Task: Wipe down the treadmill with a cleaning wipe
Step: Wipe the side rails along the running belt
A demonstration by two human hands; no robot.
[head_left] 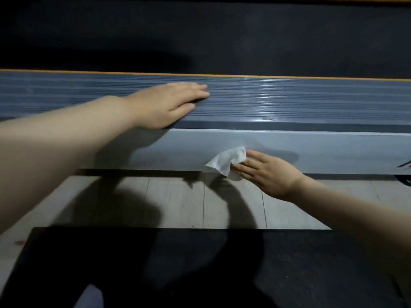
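Head camera looked down on one white cleaning wipe (226, 162), crumpled and pressed against the smooth pale grey side panel (311, 152) of the treadmill (289, 103). The wipe sat at the fingertips of the right hand (269, 174), partly bunched beneath them and hanging a little past the panel's lower edge. The right hand's fingers lay nearly straight and close together, flat against the wipe and the panel, rather than curled round the cloth; the thumb was on the upper side of the hand.

Above that hand ran the ribbed grey side rail (311, 101), with a wet-looking shine just above the wipe. The left hand (169, 105) rested palm down on this rail, up and to the left of the right hand and well apart from it, fingers straight and pressed together, holding nothing. Two bare forearms reached in from the lower corners.

Beyond the left hand's fingertips, a thin orange stripe (289, 77) edged the rail, and past that lay the dark running belt (222, 41).

Below the right hand was pale plank flooring (178, 203), crossed by two arm shadows. Nearer the person than both hands lay one black mat (289, 263).
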